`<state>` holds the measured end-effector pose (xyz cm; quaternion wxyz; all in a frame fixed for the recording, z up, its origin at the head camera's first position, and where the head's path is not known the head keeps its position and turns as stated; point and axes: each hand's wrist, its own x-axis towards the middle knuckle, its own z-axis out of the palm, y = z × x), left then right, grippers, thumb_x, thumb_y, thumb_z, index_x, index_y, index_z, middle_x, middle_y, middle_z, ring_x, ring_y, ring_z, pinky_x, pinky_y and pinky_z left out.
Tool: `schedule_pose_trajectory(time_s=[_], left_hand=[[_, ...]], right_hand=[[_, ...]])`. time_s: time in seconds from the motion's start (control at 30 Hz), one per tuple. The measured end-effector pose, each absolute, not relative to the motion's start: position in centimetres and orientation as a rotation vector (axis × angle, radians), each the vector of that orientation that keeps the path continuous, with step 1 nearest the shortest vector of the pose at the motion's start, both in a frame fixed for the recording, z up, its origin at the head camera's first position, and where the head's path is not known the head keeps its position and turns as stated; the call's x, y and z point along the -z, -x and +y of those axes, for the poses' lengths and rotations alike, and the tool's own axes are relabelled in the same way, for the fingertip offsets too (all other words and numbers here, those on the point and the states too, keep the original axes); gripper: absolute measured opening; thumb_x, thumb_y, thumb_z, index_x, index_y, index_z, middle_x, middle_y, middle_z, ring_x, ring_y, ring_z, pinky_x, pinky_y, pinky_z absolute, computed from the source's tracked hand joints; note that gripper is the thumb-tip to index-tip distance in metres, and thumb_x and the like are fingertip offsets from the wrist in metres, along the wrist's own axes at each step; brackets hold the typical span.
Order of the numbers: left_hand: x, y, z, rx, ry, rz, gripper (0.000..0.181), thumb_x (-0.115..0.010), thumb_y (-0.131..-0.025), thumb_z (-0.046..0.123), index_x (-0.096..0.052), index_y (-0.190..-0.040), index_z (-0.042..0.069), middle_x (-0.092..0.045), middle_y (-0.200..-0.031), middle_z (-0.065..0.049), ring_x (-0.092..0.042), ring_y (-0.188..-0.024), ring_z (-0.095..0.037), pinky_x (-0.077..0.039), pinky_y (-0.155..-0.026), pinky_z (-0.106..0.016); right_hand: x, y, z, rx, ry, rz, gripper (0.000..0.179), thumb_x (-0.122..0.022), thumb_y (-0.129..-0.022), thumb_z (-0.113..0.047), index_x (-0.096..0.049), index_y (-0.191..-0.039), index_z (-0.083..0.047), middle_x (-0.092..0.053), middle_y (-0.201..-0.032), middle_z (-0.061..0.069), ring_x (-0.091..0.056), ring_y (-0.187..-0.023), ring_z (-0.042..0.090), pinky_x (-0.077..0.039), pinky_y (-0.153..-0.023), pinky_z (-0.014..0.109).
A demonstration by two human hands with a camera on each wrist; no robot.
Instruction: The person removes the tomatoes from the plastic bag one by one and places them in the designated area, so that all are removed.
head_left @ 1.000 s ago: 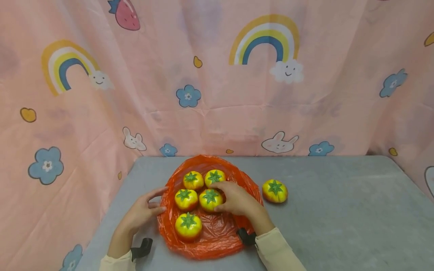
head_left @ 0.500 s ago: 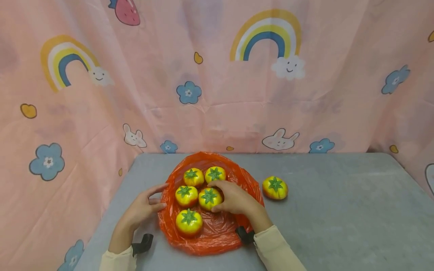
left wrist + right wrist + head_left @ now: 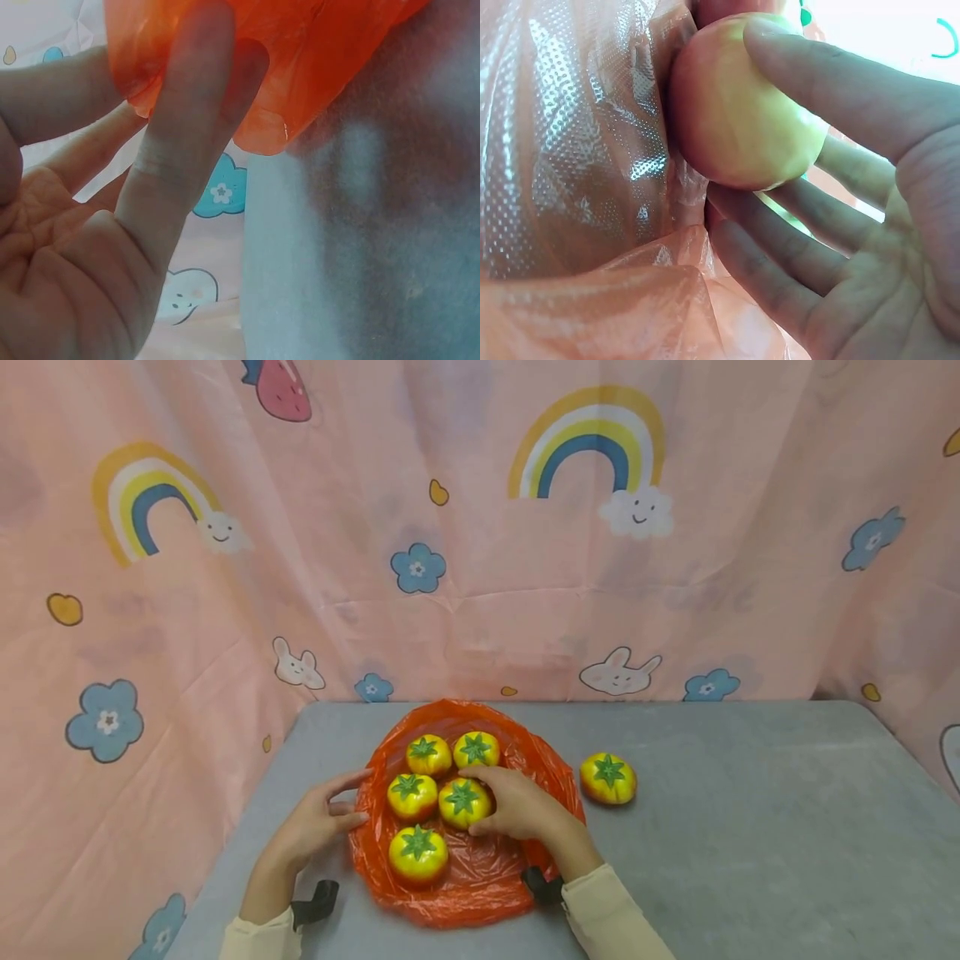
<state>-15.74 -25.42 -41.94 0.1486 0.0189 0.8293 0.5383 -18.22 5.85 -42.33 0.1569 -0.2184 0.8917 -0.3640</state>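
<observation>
A red plastic bag point(image 3: 480, 902) lies spread open in a round shape, with several yellow-and-red toy tomatoes inside, each topped by a green star-shaped calyx. My right hand point(image 3: 517, 806) reaches over the bag and grips one toy tomato point(image 3: 459, 806) between thumb and fingers. The right wrist view shows that tomato point(image 3: 742, 112) against the thumb, the fingers behind it. My left hand point(image 3: 311, 818) touches the bag's left side with extended fingers; in the left wrist view these fingers point(image 3: 176, 135) lie against the red plastic point(image 3: 307, 67).
One more toy tomato point(image 3: 608, 778) rests on the grey table point(image 3: 750, 827), just right of the bag. Other tomatoes in the bag point(image 3: 417, 856) sit close beside the right hand. Behind and left of the table hangs a pink patterned curtain point(image 3: 480, 635).
</observation>
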Motion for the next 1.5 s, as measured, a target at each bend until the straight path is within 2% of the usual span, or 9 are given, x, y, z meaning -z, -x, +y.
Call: schedule_pose_trajectory(time_s=[0.2,0.5,0.83,1.03,1.23,1.5], left_hand=[[42.2,15.8,-25.4,-1.533,-0.063,2.397,0.063,-0.067,-0.09,0.0,-0.045,-0.149,0.009,-0.043,-0.151,-0.024,-0.071,-0.106,-0.026,-0.06,-0.088,-0.038],[42.0,15.7,-25.3,-1.541,-0.036,2.4,0.063,-0.065,-0.09,-0.002,-0.046,-0.148,0.01,-0.042,-0.153,-0.022,-0.07,-0.107,-0.027,-0.06,-0.088,-0.039],[42.1,16.0,-25.3,-1.535,-0.02,2.405,0.062,-0.065,-0.09,-0.003,-0.047,-0.148,0.012,-0.043,-0.152,-0.021,-0.07,-0.108,-0.026,-0.061,-0.087,-0.038],[42.3,15.9,-25.3,-1.533,-0.014,2.41,0.062,-0.065,-0.089,-0.003,-0.047,-0.147,0.011,-0.043,-0.152,-0.022,-0.071,-0.105,-0.025,-0.061,-0.087,-0.038],[42.2,15.7,-25.4,-1.544,-0.054,2.399,0.063,-0.065,-0.09,-0.003,-0.045,-0.149,0.008,-0.041,-0.152,-0.025,-0.071,-0.105,-0.026,-0.061,-0.086,-0.038],[42.2,15.8,-25.4,-1.537,-0.044,2.4,0.063,-0.065,-0.09,-0.003,-0.045,-0.148,0.009,-0.043,-0.151,-0.024,-0.071,-0.104,-0.024,-0.061,-0.086,-0.037]], right_hand=[[42.1,17.6,6.4,1.044,0.603,2.577,0.071,-0.084,-0.08,-0.026,-0.053,-0.143,-0.016,-0.057,-0.143,0.004,-0.053,-0.131,0.026,-0.043,-0.111,0.053],[40.8,15.5,7.8,1.049,0.552,2.67,0.072,-0.085,-0.079,-0.028,-0.054,-0.142,-0.017,-0.055,-0.146,0.006,-0.049,-0.137,0.032,-0.039,-0.114,0.056],[39.6,13.7,9.5,1.086,0.443,2.729,0.072,-0.086,-0.077,-0.028,-0.055,-0.141,-0.022,-0.057,-0.143,0.003,-0.052,-0.134,0.028,-0.04,-0.113,0.054],[39.0,12.6,10.5,1.084,0.347,2.708,0.072,-0.085,-0.077,-0.033,-0.054,-0.141,-0.027,-0.056,-0.144,0.0,-0.052,-0.134,0.026,-0.04,-0.112,0.057],[39.0,11.8,11.4,1.084,0.322,2.705,0.073,-0.085,-0.077,-0.036,-0.054,-0.141,-0.026,-0.056,-0.145,0.001,-0.052,-0.134,0.027,-0.041,-0.111,0.058],[39.0,11.1,12.1,1.05,0.301,2.719,0.074,-0.085,-0.076,-0.041,-0.054,-0.142,-0.026,-0.057,-0.144,0.002,-0.053,-0.134,0.028,-0.042,-0.111,0.057]])
